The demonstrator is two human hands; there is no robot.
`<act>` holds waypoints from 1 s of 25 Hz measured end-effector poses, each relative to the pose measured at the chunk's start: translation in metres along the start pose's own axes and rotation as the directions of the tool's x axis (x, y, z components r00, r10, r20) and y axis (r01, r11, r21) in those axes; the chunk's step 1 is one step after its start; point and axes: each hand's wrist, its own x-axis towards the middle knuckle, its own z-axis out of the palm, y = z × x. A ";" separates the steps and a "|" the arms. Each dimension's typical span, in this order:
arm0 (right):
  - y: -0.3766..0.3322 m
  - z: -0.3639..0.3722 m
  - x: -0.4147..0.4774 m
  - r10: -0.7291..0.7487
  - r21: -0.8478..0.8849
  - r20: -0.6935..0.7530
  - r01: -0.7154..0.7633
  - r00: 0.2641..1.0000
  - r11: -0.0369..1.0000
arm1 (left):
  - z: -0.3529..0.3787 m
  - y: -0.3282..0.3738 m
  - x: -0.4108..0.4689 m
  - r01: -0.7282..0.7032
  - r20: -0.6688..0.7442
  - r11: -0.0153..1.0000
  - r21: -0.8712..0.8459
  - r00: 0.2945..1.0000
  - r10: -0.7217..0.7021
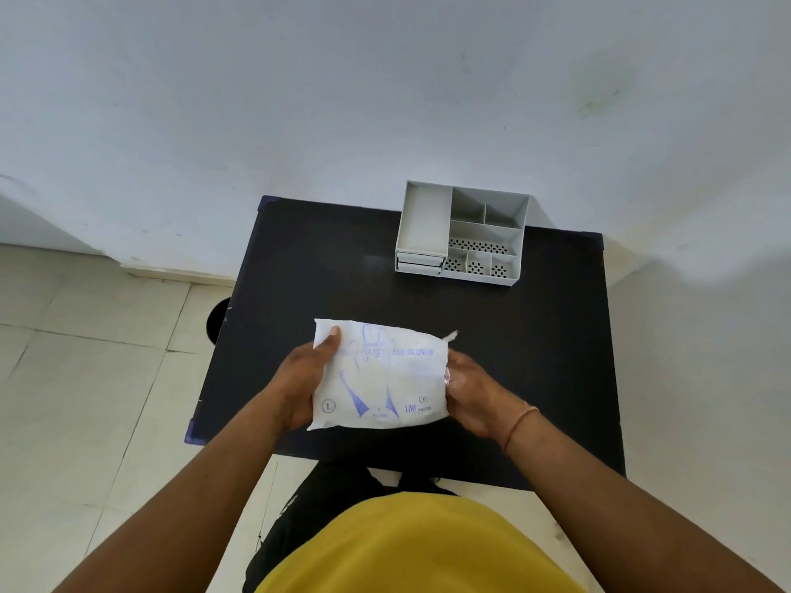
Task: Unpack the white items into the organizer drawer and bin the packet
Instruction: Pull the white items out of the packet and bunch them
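Note:
A white plastic packet (379, 376) with blue print, labelled as gloves, is held above the middle of the black table (299, 267). My left hand (301, 380) grips its left edge, thumb on top near the upper corner. My right hand (468, 387) holds its right edge. The packet looks full and closed, with a small torn tab at its top right corner. A grey desk organizer (423, 220) stands at the table's far right, with open compartments on top and two shut drawers (418, 262) at its lower left front.
A white wall rises right behind the table. Pale tiled floor lies to the left, where a dark round object (217, 321) shows partly under the table's left edge. My yellow shirt and dark trousers fill the bottom of the view.

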 end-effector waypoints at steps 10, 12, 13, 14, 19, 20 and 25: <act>0.009 -0.028 -0.004 0.037 0.091 -0.335 -0.007 0.941 0.996 | -0.101 -0.004 0.052 0.000 -0.307 0.975 0.223 0.949 0.070; 0.008 -0.036 -0.012 0.039 0.178 -0.365 0.029 0.930 0.984 | -0.115 -0.005 0.065 0.036 -0.321 0.955 0.295 0.945 0.063; 0.007 -0.035 -0.015 0.034 0.222 -0.373 0.054 0.927 0.974 | -0.117 -0.004 0.068 0.035 -0.330 0.939 0.342 0.940 0.085; 0.006 -0.031 -0.015 0.022 0.268 -0.375 0.085 0.927 0.960 | -0.118 -0.003 0.070 0.025 -0.342 0.907 0.420 0.930 0.132; -0.003 0.017 -0.009 0.000 0.607 -0.281 0.178 0.960 0.775 | -0.087 0.032 0.052 -0.250 -0.242 0.705 0.663 0.820 0.518; -0.006 0.030 -0.009 0.000 0.689 -0.241 0.171 0.970 0.705 | -0.074 0.039 0.043 -0.336 -0.104 0.795 0.505 0.891 0.443; 0.005 0.099 -0.003 -0.022 0.633 -0.228 0.166 0.973 0.756 | 0.006 0.047 -0.002 -0.049 0.637 0.996 -0.079 0.765 0.088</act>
